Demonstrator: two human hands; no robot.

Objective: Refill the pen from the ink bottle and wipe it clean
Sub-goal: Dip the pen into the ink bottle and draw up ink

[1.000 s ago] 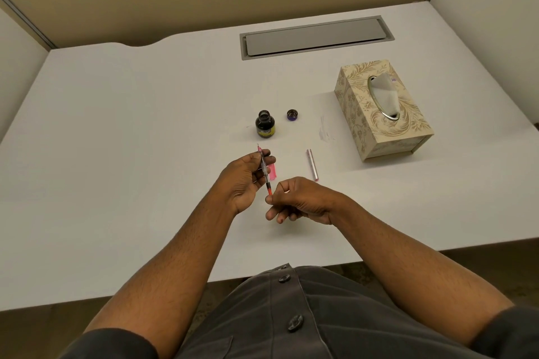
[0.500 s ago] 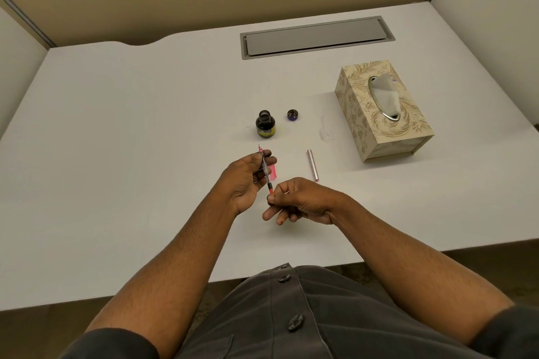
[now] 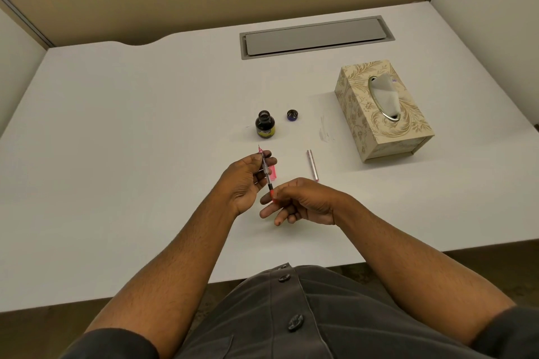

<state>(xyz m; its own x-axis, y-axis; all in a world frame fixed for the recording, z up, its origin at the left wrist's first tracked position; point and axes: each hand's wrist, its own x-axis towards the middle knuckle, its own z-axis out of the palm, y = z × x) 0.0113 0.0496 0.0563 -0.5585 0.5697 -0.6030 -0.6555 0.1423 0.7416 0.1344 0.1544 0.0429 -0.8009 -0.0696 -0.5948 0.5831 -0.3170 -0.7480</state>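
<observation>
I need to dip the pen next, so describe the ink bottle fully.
The ink bottle is small, dark and looks like glass, with round shoulders, a narrow threaded neck and a yellow label low on its front. It stands upright and uncapped on the white desk, beyond the hands. Its dark cap lies apart, to its right. Nothing touches it.

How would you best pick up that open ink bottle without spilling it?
Take the ink bottle by its wide lower body, fingers on opposite sides, coming in level from the near side. It stands upright with its cap off, so gripping the narrow open neck from above risks inky fingers, and tilting it risks a spill.
</observation>
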